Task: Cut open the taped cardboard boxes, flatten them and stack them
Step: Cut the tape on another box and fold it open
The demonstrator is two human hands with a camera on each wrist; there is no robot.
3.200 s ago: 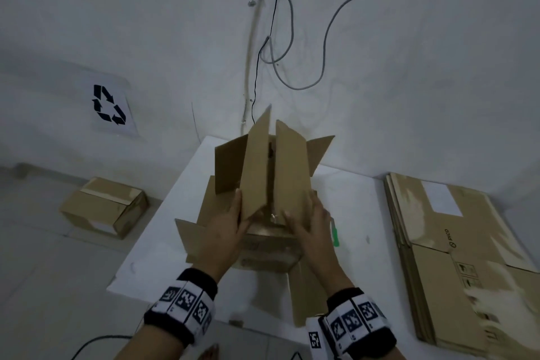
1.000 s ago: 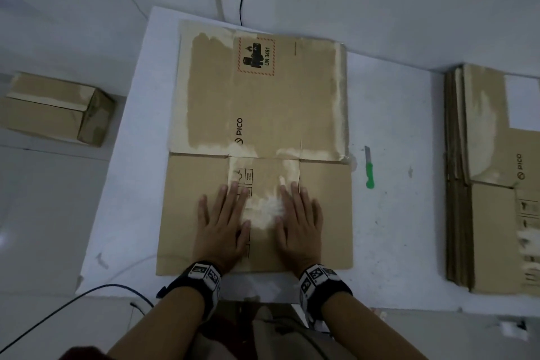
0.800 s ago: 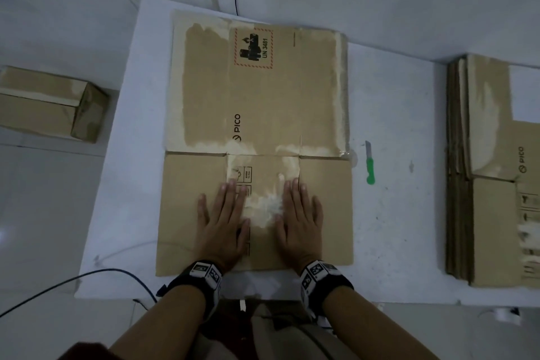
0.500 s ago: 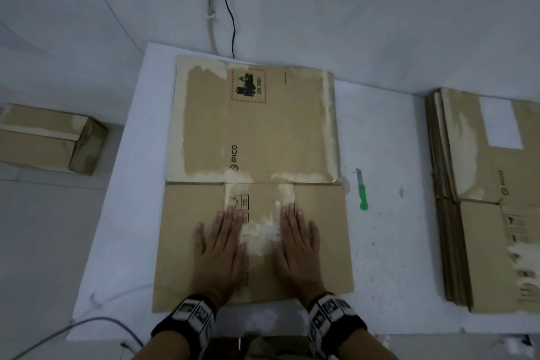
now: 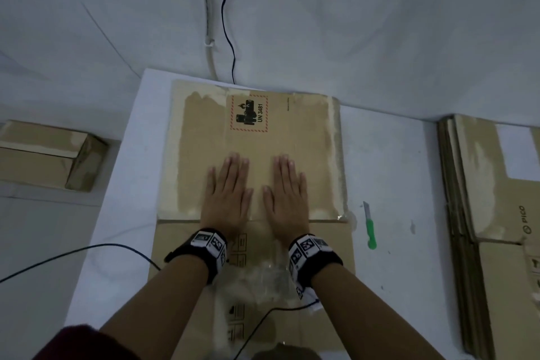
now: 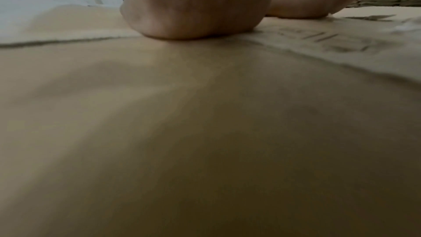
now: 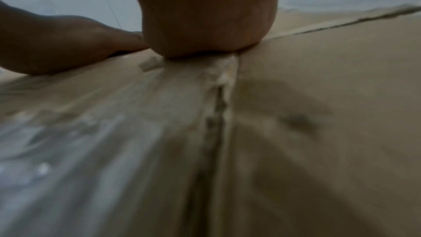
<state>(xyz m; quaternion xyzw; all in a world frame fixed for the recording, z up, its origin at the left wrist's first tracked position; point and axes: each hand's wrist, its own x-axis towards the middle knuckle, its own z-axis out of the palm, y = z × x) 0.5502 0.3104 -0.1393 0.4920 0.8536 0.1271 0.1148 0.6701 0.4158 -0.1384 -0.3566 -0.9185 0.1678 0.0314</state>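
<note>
"UN 3481" on flattened box (image 5: 306,140), "PICO" on stacked cardboard (image 5: 523,272)

Two bare forearms, sleeveless to the lower edge of the head view. Left hand (image 5: 226,199) and right hand (image 5: 287,199): no gloves, no rings, short nails. Black wristband (image 5: 201,251) on left wrist, set with white square tags bearing black block-pattern markers. Matching black wristband (image 5: 314,254) on right wrist, same tags. Thin dark cable (image 5: 263,318) trailing from right band. Dark red garment (image 5: 84,343) at lower left.
</note>
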